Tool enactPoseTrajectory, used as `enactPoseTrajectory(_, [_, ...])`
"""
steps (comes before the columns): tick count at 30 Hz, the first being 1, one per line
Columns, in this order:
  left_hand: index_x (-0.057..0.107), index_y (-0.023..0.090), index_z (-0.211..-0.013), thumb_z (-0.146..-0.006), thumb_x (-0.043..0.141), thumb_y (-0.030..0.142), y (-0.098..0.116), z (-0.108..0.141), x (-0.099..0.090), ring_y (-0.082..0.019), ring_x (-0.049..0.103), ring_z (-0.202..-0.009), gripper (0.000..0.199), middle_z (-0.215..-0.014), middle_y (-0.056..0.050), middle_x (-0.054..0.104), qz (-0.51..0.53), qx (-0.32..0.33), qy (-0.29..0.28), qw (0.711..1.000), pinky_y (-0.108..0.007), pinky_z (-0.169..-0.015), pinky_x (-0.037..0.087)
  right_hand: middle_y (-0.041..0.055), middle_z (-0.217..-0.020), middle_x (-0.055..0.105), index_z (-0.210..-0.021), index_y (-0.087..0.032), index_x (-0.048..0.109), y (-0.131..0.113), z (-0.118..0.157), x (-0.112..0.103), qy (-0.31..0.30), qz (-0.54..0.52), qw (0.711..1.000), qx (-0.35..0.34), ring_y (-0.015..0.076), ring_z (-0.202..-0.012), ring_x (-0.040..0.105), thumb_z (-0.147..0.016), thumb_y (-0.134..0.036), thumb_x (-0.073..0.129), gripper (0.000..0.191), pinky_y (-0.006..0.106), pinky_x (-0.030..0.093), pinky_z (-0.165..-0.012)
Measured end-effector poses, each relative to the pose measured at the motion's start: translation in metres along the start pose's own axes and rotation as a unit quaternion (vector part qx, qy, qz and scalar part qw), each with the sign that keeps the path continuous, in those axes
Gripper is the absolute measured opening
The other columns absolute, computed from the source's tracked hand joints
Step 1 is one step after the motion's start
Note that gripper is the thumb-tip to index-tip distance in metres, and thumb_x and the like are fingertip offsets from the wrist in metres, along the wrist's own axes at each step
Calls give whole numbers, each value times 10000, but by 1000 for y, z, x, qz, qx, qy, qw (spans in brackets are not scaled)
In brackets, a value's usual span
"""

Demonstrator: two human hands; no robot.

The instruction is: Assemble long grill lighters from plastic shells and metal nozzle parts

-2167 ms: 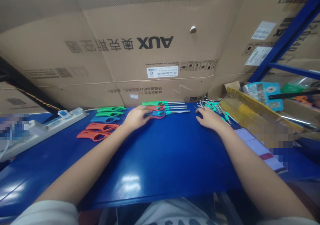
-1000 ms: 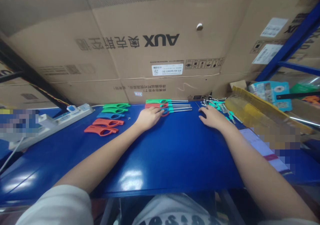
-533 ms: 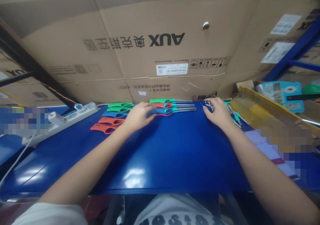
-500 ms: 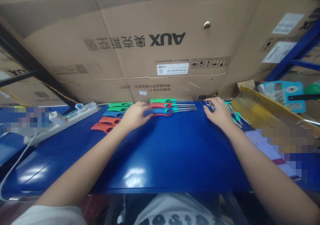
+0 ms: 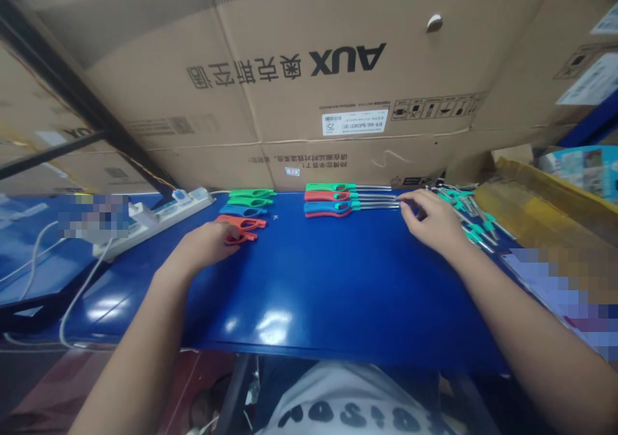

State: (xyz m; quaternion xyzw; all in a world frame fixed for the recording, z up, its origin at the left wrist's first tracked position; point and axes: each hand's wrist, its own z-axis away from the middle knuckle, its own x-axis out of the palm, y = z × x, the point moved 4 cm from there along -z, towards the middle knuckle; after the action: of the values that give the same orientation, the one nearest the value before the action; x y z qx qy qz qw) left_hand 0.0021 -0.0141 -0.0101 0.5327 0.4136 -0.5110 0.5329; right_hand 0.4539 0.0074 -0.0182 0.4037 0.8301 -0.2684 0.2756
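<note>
On the left of the blue table, my left hand (image 5: 210, 245) has its fingers closed on a red handle (image 5: 241, 237). Just behind it lie another red handle (image 5: 258, 222), a blue handle (image 5: 244, 210) and green handles (image 5: 251, 194). Handles with metal rods attached form a row in the middle: a green one (image 5: 323, 187), red ones and a blue one (image 5: 326, 208). My right hand (image 5: 425, 216) is at the rod tips, thumb and forefinger curled; whatever they hold is too small to make out. Loose rods with teal ends (image 5: 476, 219) lie right of it.
A large cardboard sheet (image 5: 290, 113) stands along the back edge. A white power strip (image 5: 159, 219) with cables lies at the left. At the right are a yellow-taped box (image 5: 545, 203) and a blue packet (image 5: 589, 171).
My left hand has moved left and nearer, from the middle row to the red handles. My right hand has stayed near the rods. The camera view has shifted a little.
</note>
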Motion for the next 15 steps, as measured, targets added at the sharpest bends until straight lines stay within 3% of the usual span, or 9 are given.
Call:
enactPoseTrajectory(4, [746,213,-842,-820,567,319,3,1,7,-276,671,-813,209,-917,-83,750,-39,10,-37,999,-316,-673,427,65,-951,746,-982,-199,688,-18,4,5,-79,-44,991,-97,235,-906,683,-946,-210,529,162,378,541,-832])
enactPoseTrajectory(7, [722,196,-740,-848,556,313,16,6,12,-240,644,-733,230,-824,-79,734,-45,50,-63,996,-304,-653,409,58,-979,751,-1016,-202,692,-30,8,10,-121,-67,984,-112,223,-923,691,-950,-201,530,175,360,546,-829])
enactPoseTrajectory(11, [716,211,-792,-919,516,348,66,18,23,-207,649,-707,274,-818,-68,732,-23,144,-112,983,-275,-622,405,46,-966,753,-1048,-205,687,-57,15,19,-167,-102,971,-141,210,-899,685,-953,-189,522,191,334,533,-786])
enactPoseTrajectory(15, [721,217,-887,-953,514,249,141,25,33,-196,665,-828,219,-931,-60,733,29,284,-72,956,-271,-714,453,49,-1005,736,-1053,-221,680,-86,22,25,-235,-152,947,-155,198,-942,677,-972,-219,512,186,315,515,-809])
